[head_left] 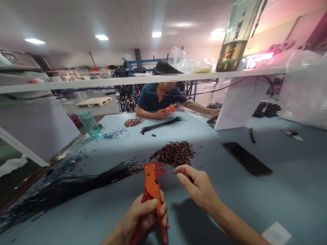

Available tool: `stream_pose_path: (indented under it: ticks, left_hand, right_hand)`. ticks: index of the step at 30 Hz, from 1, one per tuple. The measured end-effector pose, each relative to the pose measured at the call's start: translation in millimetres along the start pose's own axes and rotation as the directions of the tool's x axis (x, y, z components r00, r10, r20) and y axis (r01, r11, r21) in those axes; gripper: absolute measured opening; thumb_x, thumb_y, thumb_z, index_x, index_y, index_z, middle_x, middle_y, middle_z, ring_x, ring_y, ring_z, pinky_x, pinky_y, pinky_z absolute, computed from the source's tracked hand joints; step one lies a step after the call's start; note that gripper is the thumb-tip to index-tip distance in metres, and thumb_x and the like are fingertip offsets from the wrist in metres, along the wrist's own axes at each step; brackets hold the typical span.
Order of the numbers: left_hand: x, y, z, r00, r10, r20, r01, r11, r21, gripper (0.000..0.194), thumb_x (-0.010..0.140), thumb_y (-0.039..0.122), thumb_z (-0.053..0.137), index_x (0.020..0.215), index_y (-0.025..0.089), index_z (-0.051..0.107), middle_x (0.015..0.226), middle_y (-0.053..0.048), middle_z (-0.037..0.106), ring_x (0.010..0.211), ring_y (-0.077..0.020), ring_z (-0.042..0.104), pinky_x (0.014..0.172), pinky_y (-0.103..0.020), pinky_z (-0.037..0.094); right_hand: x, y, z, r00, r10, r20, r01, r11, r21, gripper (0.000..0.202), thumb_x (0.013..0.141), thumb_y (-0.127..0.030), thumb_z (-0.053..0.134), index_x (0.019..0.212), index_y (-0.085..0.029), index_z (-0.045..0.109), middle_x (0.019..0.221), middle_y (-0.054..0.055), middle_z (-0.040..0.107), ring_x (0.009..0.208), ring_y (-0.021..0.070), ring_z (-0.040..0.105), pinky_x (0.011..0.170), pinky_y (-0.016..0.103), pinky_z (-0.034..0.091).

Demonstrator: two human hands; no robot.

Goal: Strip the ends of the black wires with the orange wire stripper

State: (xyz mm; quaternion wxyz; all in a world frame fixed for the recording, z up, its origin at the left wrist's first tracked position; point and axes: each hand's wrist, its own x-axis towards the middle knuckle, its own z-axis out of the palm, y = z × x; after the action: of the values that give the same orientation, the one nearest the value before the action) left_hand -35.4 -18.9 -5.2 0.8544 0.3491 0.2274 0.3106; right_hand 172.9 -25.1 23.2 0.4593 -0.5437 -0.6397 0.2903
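An orange and red wire stripper [152, 183] stands upright in my left hand [149, 211], its red jaws pointing up and to the right and parted. Thumb and fingers wrap around its handles. To the right of the jaws, my right hand [195, 183] pinches a short dark wire [173, 173] between thumb and fingertips; a thin end pokes out toward the tool, apart from it. Just beyond both hands lies a pile of short black and copper pieces [176, 153]. A long bundle of black wires [84, 185] stretches across the table on the left, its stripped-looking copper ends near the stripper.
Opposite sits a person [160, 97] holding another orange tool [170, 109], near a smaller wire bundle [162, 125]. A phone [247, 158] lies right. A teal bottle [89, 124] stands left among blue scraps [112, 133]. A white shelf [143, 80] spans overhead, bearing a large bottle [236, 41].
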Motion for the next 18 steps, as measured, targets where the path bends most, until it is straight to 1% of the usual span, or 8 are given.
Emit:
stream_pose_path:
  ticks: [2,7,9,12,14,16,18]
  left_hand:
    - [-0.5,-2.1,0.3,1.0,-0.013,0.01,0.013,1.0,0.02,0.032,0.075,0.035,0.076,0.091,0.013,0.061,0.07,-0.002,0.062,0.062,-0.0166,0.064,0.071,-0.039,0.052]
    - [-0.9,-4.3,0.1,0.998,-0.022,0.061,0.016,0.996,0.087,0.035,0.072,0.036,0.079,0.091,0.013,0.06,0.07,-0.002,0.062,0.065,-0.0178,0.064,0.07,-0.035,0.049]
    - [-1.2,-4.3,-0.3,0.997,-0.024,0.069,0.017,0.995,0.101,0.036,0.071,0.036,0.079,0.091,0.012,0.06,0.071,-0.003,0.062,0.065,-0.0177,0.064,0.07,-0.035,0.048]
    - [-1.5,-3.5,-0.5,0.997,-0.028,0.073,0.021,0.995,0.097,0.036,0.071,0.035,0.078,0.091,0.012,0.06,0.071,-0.003,0.062,0.065,-0.0175,0.064,0.071,-0.036,0.048]
    - [-1.2,-3.1,-0.6,0.997,-0.03,0.076,0.023,0.995,0.095,0.035,0.072,0.034,0.078,0.091,0.012,0.06,0.071,-0.003,0.062,0.065,-0.0178,0.064,0.071,-0.036,0.048]
    - [-0.6,-3.3,-1.3,0.996,-0.028,0.086,0.02,0.996,0.089,0.034,0.072,0.033,0.077,0.092,0.012,0.06,0.072,-0.003,0.062,0.065,-0.0179,0.064,0.071,-0.036,0.048]
    - [0.0,-3.8,-2.4,0.995,-0.02,0.094,0.013,0.997,0.072,0.033,0.073,0.033,0.076,0.094,0.012,0.06,0.072,-0.003,0.062,0.066,-0.0182,0.064,0.072,-0.037,0.049]
  right_hand:
    - [0.1,-0.5,-0.5,1.0,0.005,0.018,-0.005,1.0,0.005,0.026,0.09,-0.035,0.044,0.093,-0.016,0.062,0.056,-0.007,0.038,0.048,0.0117,0.035,0.048,0.023,0.029]
    - [2.3,-0.9,-2.4,1.0,0.03,0.002,-0.03,0.999,-0.033,0.023,0.089,-0.035,0.042,0.08,-0.019,0.055,0.059,-0.005,0.043,0.052,0.0128,0.039,0.052,0.024,0.031]
    - [2.6,-1.5,-2.9,0.999,0.039,-0.007,-0.039,0.999,-0.032,0.022,0.088,-0.035,0.043,0.082,-0.018,0.056,0.059,-0.005,0.044,0.053,0.0131,0.04,0.053,0.024,0.032]
    - [2.5,-2.6,-3.6,0.999,0.044,0.019,-0.044,0.998,-0.036,0.02,0.086,-0.033,0.045,0.085,-0.018,0.058,0.059,-0.005,0.044,0.053,0.0133,0.041,0.054,0.024,0.033]
    - [2.7,-2.6,-4.5,0.999,0.038,0.037,-0.036,0.997,-0.061,0.019,0.085,-0.032,0.045,0.08,-0.019,0.058,0.057,-0.005,0.043,0.053,0.0132,0.041,0.054,0.024,0.033]
    - [3.1,-2.0,-6.1,0.999,0.029,0.019,-0.027,0.997,-0.078,0.02,0.085,-0.031,0.046,0.073,-0.019,0.056,0.056,-0.005,0.042,0.053,0.0128,0.041,0.053,0.024,0.032]
    - [2.7,-2.0,-7.3,0.999,0.021,-0.038,-0.023,0.998,-0.059,0.021,0.085,-0.032,0.046,0.071,-0.019,0.055,0.056,-0.005,0.042,0.051,0.0122,0.039,0.051,0.023,0.031]
